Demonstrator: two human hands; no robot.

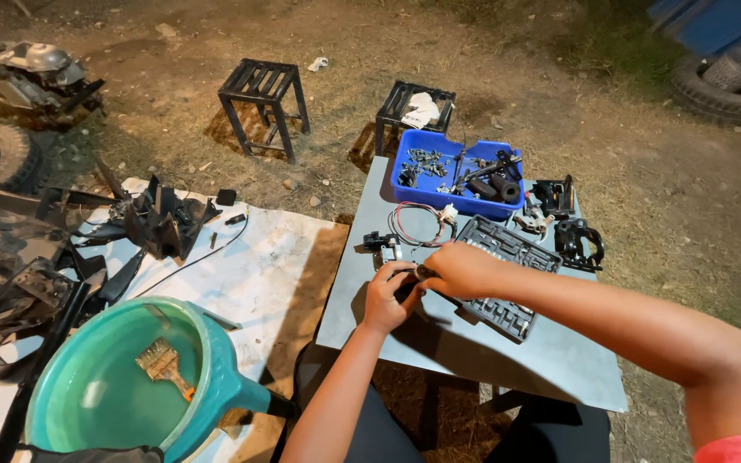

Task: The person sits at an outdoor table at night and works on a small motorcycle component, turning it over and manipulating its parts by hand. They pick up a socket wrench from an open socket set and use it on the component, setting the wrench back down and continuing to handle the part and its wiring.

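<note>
nearest, at lower left on a white sheet [276, 249] spread over the dirt, a teal basin [122, 386] with a worn paintbrush [163, 364] lying in its water. beside it, black plastic panels [53, 266] piled along the sheet's left edge.

over the near half of the grey counter [508, 360], both hands meeting. left hand [389, 296] curled, fingers wrapped around a small dark part [406, 287], mostly hidden by the grip. right hand [460, 267] closed, fingertips pinched on the same small dark part from above, touching the left hand. exact shape of the part impossible to tell.

just right of the hands, an open black socket case [508, 274] lying slantwise on the counter. just behind the hands, a small black component [381, 243] with red and white wires [418, 225] looped near it. further back, a blue tray [460, 176] full of bolts and black grips at the counter's far edge, black brackets [572, 231] to its right.

beyond the counter, two black metal stools [263, 103] on bare ground, one carrying a white rag [423, 108]. far right, a tyre [722, 86]; far left, an engine block [27, 73].
</note>
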